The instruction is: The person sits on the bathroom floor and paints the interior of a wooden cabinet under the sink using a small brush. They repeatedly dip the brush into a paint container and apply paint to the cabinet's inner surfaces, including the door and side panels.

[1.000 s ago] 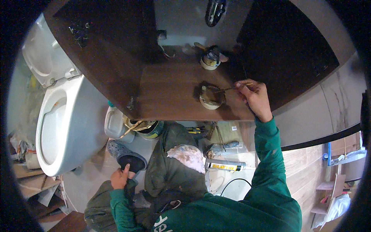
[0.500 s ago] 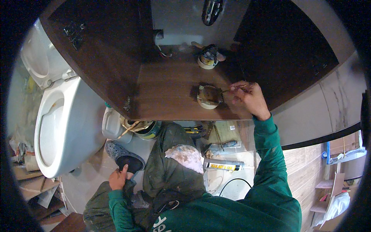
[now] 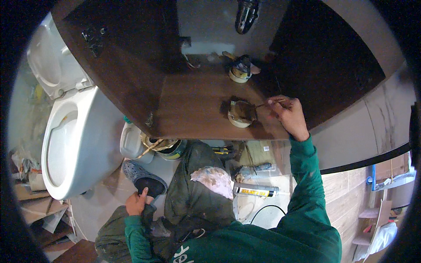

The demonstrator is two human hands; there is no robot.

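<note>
Inside the dark wood cabinet, my right hand (image 3: 288,116) pinches a thin stick (image 3: 263,105), its tip at the rim of a round white tub (image 3: 241,124). Brown material fills the tub; I cannot tell whether the stick is a brush. Behind it on the cabinet floor stands a second white tub (image 3: 239,78) with a cloth and other items piled in it. My left hand (image 3: 136,203) closes around my foot by the heel, one finger stretched over the dark sock (image 3: 148,185). A grey clog (image 3: 133,171) is on that foot. A stained pale cloth (image 3: 213,181) lies across my knee.
A white toilet (image 3: 66,149) stands at left. By the cabinet's front edge (image 3: 206,138) are a bucket (image 3: 172,151) and a white plastic container (image 3: 130,141). A sealant tube (image 3: 258,191) lies right of my knee. A metal drain trap (image 3: 246,17) hangs inside the cabinet.
The view has shifted slightly, so the scene sits a little lower and to the right. The stick has drawn back from inside the tub toward its rim. My left hand stays on the foot.
</note>
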